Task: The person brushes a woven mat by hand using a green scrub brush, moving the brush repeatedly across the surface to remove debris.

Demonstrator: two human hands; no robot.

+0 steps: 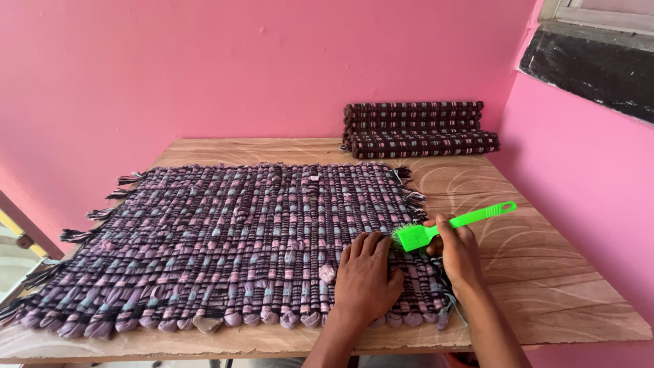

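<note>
The left hand lies flat, fingers apart, on the woven mat. The right hand has its fingers clamped on a green brush at the mat's edge.

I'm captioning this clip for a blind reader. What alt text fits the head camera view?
A right hand holds a bright green brush at the right edge of a purple woven mat, while the left hand presses flat on the mat. The mat lies on a wooden table against pink walls, with folded mats stacked at the back.
</note>
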